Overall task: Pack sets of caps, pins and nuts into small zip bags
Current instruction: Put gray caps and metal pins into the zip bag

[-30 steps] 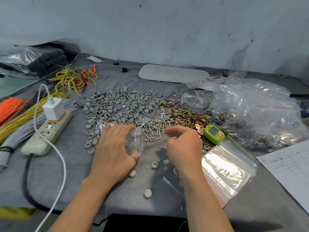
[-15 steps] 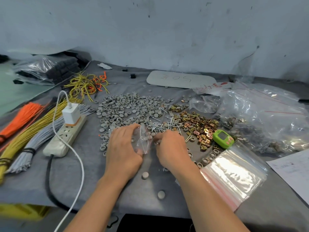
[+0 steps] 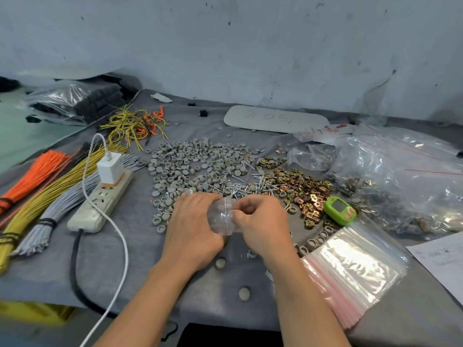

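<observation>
Left hand [image 3: 193,226]: fingers curled round the small zip bag [image 3: 220,219], grasping it from its left side; just above the middle of the tabletop [image 3: 215,306]
Right hand [image 3: 263,225]: fingertips pinch the same bag at its red zip strip; whether anything else is held between them cannot be told
Small zip bag: clear, crumpled, held between both hands, lifted off the cloth; contents too blurred to tell
Caps [image 3: 200,161]: broad grey pile beyond the hands, toward the far edge; two loose ones [image 3: 244,293] lie near the front edge
Pins [image 3: 253,186]: silver scatter just beyond the right hand, between caps and nuts
Nuts [image 3: 305,191]: brass-coloured heap right of the pins
Stack of zip bags [image 3: 350,271]: flat, red-edged, by the front right corner, beside the right forearm
Green device [image 3: 339,213]: touching the near edge of the nut heap
Large clear bags [image 3: 400,184]: heaped along the right edge
Power strip [image 3: 100,201]: left of the caps, white charger [image 3: 110,169] plugged in
Wire bundles [image 3: 50,191]: orange, yellow, grey; along the left edge
</observation>
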